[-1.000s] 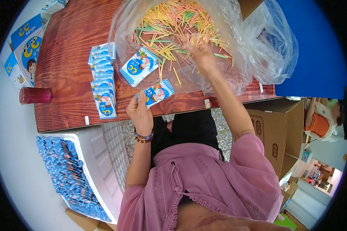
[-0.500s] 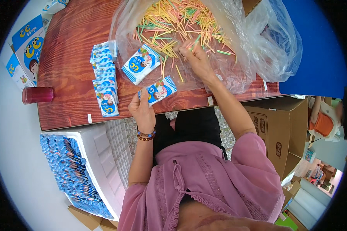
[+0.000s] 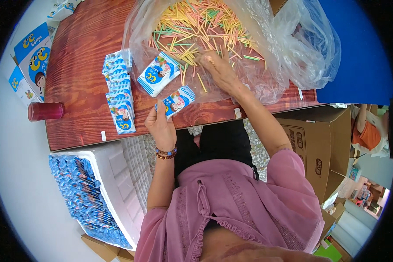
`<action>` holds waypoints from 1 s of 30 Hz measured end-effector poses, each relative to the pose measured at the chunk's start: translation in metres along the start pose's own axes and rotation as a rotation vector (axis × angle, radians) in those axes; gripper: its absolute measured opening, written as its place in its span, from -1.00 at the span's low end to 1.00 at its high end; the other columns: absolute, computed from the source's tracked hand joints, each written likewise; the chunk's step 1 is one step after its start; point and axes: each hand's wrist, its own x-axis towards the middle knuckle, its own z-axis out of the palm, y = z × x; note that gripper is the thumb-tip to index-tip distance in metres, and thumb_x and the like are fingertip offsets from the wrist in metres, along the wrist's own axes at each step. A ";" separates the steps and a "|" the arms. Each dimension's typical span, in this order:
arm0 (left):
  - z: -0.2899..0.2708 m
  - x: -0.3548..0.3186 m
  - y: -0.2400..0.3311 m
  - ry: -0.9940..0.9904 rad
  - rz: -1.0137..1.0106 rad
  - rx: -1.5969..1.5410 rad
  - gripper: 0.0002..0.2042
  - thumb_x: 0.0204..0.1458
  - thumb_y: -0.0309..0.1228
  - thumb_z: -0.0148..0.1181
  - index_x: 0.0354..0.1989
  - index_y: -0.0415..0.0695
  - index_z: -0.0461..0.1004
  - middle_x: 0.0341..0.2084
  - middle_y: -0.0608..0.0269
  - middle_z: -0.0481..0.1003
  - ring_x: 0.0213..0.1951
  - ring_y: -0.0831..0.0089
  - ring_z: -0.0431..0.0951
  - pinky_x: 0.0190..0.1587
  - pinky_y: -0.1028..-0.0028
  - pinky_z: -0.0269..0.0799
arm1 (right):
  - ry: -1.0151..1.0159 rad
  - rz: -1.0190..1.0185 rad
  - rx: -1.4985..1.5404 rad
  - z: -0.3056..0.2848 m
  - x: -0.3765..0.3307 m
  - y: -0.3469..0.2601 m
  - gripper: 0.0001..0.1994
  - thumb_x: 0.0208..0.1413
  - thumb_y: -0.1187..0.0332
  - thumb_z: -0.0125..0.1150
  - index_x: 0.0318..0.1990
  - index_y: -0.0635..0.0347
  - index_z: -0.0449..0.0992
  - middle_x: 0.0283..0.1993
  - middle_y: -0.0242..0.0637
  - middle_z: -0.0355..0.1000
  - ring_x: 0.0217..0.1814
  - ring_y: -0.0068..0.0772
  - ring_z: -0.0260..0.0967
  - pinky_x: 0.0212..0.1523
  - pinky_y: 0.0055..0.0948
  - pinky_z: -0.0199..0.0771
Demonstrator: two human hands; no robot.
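Note:
My left hand [image 3: 163,131] pinches one end of a small blue-and-white packet [image 3: 179,101] over the table's near edge. Further right, my right hand [image 3: 222,73] is at the near side of a heap of thin sticks [image 3: 201,26] in yellow, pink and green. Its fingers are bent and partly hidden; what lies in them is too small to make out. The sticks spread over a clear plastic bag [image 3: 266,83]. Between the heap and my left hand lies a bigger blue-and-white packet [image 3: 159,74]. A few loose sticks [image 3: 202,83] rest beside it.
An overlapping row of packets [image 3: 120,100] lies left on the red wood-patterned table [image 3: 83,65]. At its left edge is a reddish cup [image 3: 46,111]. A white foam box [image 3: 118,174] full of packets is below left, a cardboard box [image 3: 310,148] below right.
My right hand has drawn slightly toward me and its fingers have shifted; the green stick seen at its fingertips no longer shows there. The packet in my left hand has tilted and shifted slightly left.

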 end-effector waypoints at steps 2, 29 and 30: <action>0.007 0.000 0.003 0.048 -0.015 -0.015 -0.80 0.21 -0.41 0.04 -0.25 -0.32 0.50 -0.30 0.25 0.54 -0.28 0.59 0.52 -0.22 0.53 0.46 | 0.080 0.165 0.453 -0.008 0.002 -0.002 -0.85 0.30 0.34 -0.10 -0.11 0.19 0.31 -0.02 -0.14 0.45 0.25 -0.28 0.23 0.24 -0.26 0.17; 0.045 0.022 -0.012 0.002 -0.046 -0.165 -0.78 0.23 -0.34 0.02 -0.14 -0.24 0.47 -0.19 0.28 0.53 -0.18 0.53 0.53 -0.12 0.47 0.48 | 0.549 0.172 1.494 0.021 0.007 -0.112 -0.85 0.27 0.38 -0.17 -0.12 0.23 0.28 0.05 0.02 0.38 0.14 -0.38 0.31 0.12 -0.41 0.30; 0.045 0.022 -0.013 0.003 -0.046 -0.165 -0.78 0.23 -0.34 0.02 -0.14 -0.24 0.47 -0.19 0.28 0.53 -0.18 0.53 0.53 -0.12 0.47 0.48 | 0.526 0.194 1.476 0.023 0.006 -0.111 -0.85 0.27 0.39 -0.17 -0.11 0.24 0.27 0.06 0.01 0.38 0.15 -0.36 0.30 0.12 -0.39 0.29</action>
